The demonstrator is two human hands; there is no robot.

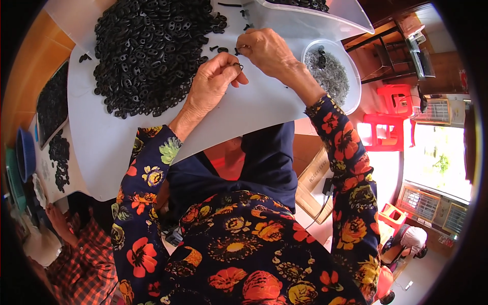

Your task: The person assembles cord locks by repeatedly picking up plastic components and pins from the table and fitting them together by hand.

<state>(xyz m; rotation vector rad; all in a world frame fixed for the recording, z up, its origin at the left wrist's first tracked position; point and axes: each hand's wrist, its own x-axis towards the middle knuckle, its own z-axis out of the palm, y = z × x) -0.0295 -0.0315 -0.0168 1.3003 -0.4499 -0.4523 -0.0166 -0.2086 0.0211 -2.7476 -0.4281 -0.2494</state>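
My left hand [216, 79] pinches a small black plastic piece [238, 65] between thumb and fingertips over the white table top [254, 104]. My right hand [264, 48] is just to its right, fingers curled on another small black piece [238, 50]. The two hands almost touch. A big heap of black oval plastic links [150, 48] lies left of my left hand. A few loose black pieces [219, 49] sit between the heap and my hands.
A clear round tub of small grey metal parts [330, 73] stands right of my right hand. A clear bin [310, 18] sits at the top. More black links [53, 101] lie on trays at left. Another person's hand and plaid sleeve [76, 254] are lower left. Red stools [386, 127] stand at right.
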